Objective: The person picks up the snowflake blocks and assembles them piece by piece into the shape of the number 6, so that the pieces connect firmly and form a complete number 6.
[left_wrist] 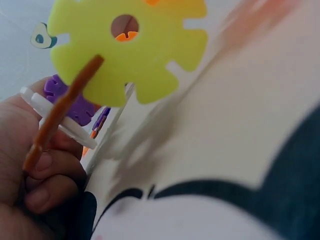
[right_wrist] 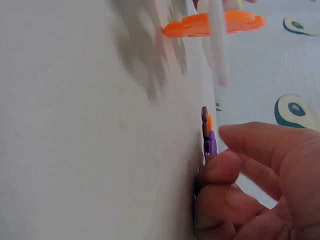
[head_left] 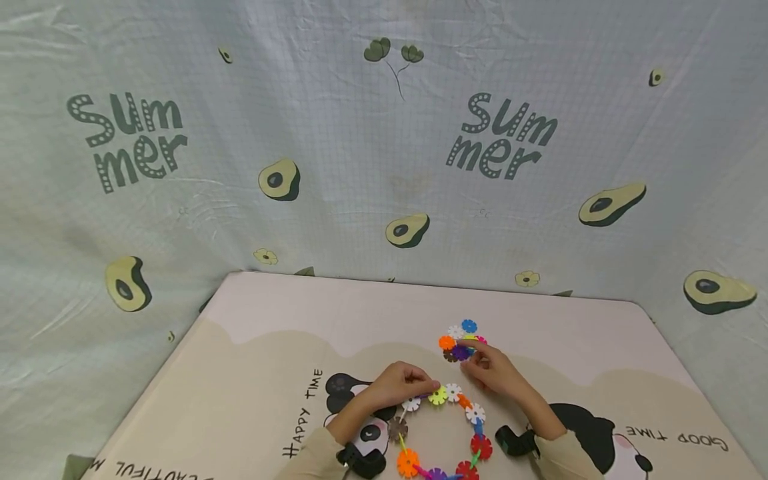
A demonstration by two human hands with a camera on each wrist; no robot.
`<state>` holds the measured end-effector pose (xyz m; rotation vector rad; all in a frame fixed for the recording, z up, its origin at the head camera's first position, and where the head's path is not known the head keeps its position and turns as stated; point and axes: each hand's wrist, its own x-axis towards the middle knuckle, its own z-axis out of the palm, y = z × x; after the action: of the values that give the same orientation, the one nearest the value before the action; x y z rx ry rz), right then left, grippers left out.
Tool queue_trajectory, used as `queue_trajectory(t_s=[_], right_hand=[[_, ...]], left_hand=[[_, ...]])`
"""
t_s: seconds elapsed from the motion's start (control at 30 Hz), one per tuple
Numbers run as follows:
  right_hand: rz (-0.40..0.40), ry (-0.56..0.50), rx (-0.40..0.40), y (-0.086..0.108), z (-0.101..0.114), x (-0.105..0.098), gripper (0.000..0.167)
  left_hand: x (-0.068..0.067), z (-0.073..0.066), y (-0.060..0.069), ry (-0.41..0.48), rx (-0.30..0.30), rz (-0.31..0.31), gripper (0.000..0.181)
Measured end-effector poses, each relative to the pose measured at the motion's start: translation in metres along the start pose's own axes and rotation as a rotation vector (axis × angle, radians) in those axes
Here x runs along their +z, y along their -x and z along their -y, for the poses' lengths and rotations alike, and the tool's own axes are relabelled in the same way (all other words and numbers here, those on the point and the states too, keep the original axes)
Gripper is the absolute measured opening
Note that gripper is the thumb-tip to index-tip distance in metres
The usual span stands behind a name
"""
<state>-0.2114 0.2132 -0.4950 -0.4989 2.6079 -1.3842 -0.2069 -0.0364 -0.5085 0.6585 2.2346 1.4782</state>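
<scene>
A ring of joined snowflake discs in several colours lies on the table, its orange disc [head_left: 408, 463] at the lower left. My left hand [head_left: 399, 387] pinches the ring's upper left part, beside a yellow-green disc [head_left: 438, 395]. In the left wrist view the left hand [left_wrist: 40, 165] is by a white disc [left_wrist: 60, 120], with a purple disc [left_wrist: 70, 100] behind. Over the small pile of loose discs, among them an orange one [head_left: 447, 342], my right hand [head_left: 495, 371] reaches with bent fingers; the right wrist view shows the hand [right_wrist: 255, 185] with thumb and index finger apart.
The table [head_left: 252, 300] has a printed cover with pandas and lettering. Behind it hangs a pale curtain [head_left: 336, 133] with avocado prints. Black bands [head_left: 366, 461] sit around both wrists.
</scene>
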Motion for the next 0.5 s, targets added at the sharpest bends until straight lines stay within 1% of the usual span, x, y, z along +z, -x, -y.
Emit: queue_trajectory(t_s=[0.1, 0.27, 0.5], right_hand=[[0.008, 0.024, 0.01, -0.0035, 0.0005, -0.0006, 0.038], [0.011, 0.04, 0.005, -0.0046, 0.0023, -0.0013, 0.032], [-0.086, 0.062, 0.08, -0.001, 0.0036, 0.0002, 0.03]], left_hand=[[0.0001, -0.0005, 0.0001, 0.003, 0.014, 0.003, 0.02], [-0.0001, -0.0002, -0.0005, -0.025, 0.042, 0.004, 0.02], [-0.0012, 0.0005, 0.0005, -0.05, 0.059, 0.005, 0.021]])
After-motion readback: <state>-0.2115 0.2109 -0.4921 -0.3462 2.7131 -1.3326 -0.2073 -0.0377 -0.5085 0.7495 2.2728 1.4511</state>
